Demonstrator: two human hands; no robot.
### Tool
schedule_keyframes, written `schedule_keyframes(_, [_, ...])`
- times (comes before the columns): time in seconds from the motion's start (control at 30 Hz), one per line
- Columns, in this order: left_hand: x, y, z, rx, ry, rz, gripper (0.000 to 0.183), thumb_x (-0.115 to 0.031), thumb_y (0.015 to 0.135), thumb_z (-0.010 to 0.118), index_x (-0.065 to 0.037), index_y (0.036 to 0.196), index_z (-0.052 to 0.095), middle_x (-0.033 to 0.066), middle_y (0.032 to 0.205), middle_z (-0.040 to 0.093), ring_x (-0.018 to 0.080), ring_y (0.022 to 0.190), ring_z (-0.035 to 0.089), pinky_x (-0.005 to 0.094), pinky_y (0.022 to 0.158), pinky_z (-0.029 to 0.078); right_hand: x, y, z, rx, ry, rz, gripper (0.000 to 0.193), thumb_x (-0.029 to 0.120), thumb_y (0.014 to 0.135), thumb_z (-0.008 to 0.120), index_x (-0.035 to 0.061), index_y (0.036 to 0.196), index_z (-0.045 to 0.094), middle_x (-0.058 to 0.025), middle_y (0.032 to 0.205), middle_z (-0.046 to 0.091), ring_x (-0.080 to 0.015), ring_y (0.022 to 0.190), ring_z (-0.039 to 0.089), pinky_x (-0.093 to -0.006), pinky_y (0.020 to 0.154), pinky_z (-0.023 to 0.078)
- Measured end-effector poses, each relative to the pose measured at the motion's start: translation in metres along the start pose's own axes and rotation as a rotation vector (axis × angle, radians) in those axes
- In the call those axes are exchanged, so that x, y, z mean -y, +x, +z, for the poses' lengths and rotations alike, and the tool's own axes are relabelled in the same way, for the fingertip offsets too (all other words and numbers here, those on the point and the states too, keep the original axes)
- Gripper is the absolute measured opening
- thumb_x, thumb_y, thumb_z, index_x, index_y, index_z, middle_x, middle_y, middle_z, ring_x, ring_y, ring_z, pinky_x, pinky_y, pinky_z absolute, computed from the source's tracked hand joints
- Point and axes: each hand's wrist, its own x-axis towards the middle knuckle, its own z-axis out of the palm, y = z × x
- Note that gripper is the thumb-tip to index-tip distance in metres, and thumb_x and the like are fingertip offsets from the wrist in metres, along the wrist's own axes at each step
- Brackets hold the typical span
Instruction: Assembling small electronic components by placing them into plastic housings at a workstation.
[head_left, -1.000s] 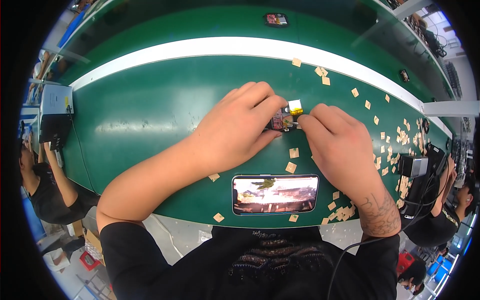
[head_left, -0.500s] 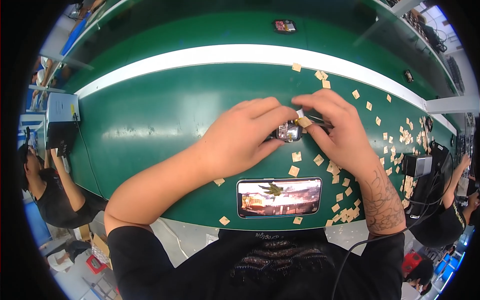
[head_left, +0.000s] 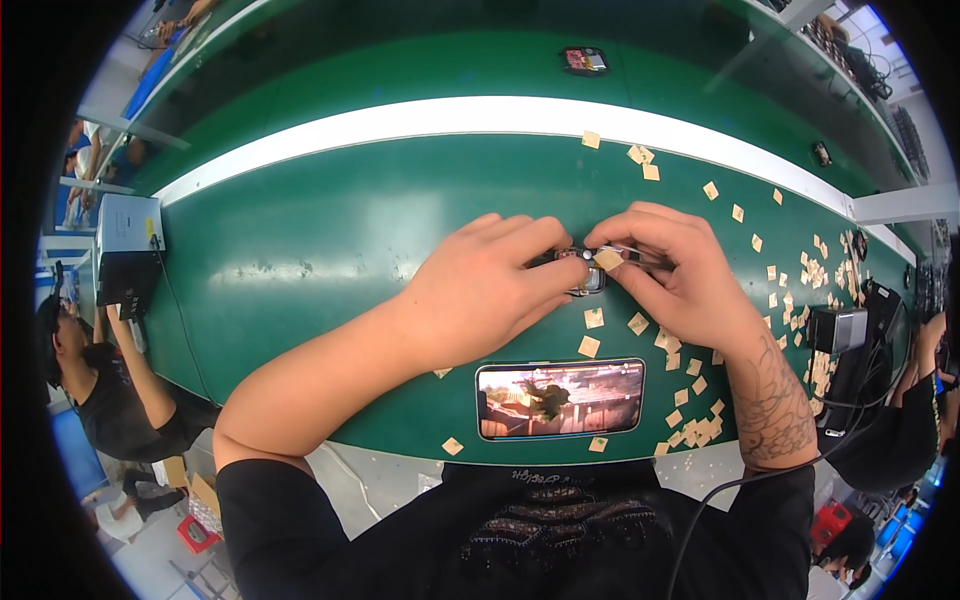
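Observation:
My left hand [head_left: 480,285] is closed on a small black electronic device [head_left: 592,283], thumb and fingers at its left side and top, covering much of it. Its visible part has a dark, shiny rectangular face with a pale rim. Close against it, my right hand [head_left: 682,275] is closed, with thin metal tweezers [head_left: 640,258] lying in its grip. A tan square sticker [head_left: 608,260] shows at its thumb and fingertips, beside the device's upper edge. Below the hands a phone [head_left: 560,400] lies sideways, its screen lit with a moving picture.
Many tan squares [head_left: 695,432] are scattered over the green table [head_left: 300,240], mostly to the right. Beyond the white ledge [head_left: 430,115] lies another opened device [head_left: 585,61]. At right stands a black box [head_left: 837,330] with cables; at left, a grey box [head_left: 130,245]. People sit at both sides.
My left fingers have moved over the device's top and now hide more of it. My right fingertips have drawn in closer, bringing the tan sticker lower. The phone's picture has changed.

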Motion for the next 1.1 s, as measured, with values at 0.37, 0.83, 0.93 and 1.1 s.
schedule_keyframes(0.37, [-0.004,-0.001,-0.002,-0.006,0.084,0.04,0.03,-0.019,0.086,0.084,-0.017,0.115,0.077,0.0037,0.113,0.067,0.0219,0.081,0.062,0.0387,0.076,0.052,0.004,-0.008,-0.01,0.033,-0.069,-0.042,0.023,-0.003,0.092,0.072,0.0012,0.115,0.072,-0.015,0.099,0.071,-0.034,0.087,0.072,-0.0394,0.075,0.059])
schedule_keyframes(0.83, [-0.001,0.001,-0.002,-0.059,0.066,0.029,0.035,-0.016,0.081,0.087,-0.009,0.113,0.073,0.0058,0.108,0.069,0.0259,0.088,0.068,0.0393,0.074,0.052,0.005,-0.011,0.022,-0.17,-0.09,-0.06,0.023,-0.003,0.093,0.072,0.0009,0.116,0.072,-0.0151,0.102,0.073,-0.0352,0.089,0.074,-0.0396,0.076,0.06])
schedule_keyframes(0.93, [-0.001,0.002,-0.001,-0.06,0.059,0.01,0.038,-0.016,0.081,0.087,-0.009,0.115,0.072,0.0046,0.107,0.069,0.0263,0.089,0.068,0.0396,0.075,0.052,0.005,-0.011,0.021,-0.166,-0.082,-0.05,0.023,-0.004,0.093,0.072,0.0003,0.116,0.072,-0.0154,0.102,0.073,-0.0336,0.089,0.075,-0.0386,0.076,0.061])
schedule_keyframes(1.1, [-0.006,0.0,-0.002,-0.069,0.044,-0.012,0.042,-0.018,0.081,0.087,-0.01,0.118,0.07,0.0048,0.106,0.069,0.0276,0.088,0.068,0.0399,0.076,0.053,0.004,-0.015,0.024,-0.173,-0.051,-0.014,0.025,-0.004,0.092,0.074,0.0005,0.116,0.074,-0.015,0.102,0.074,-0.0331,0.087,0.075,-0.0381,0.074,0.061])
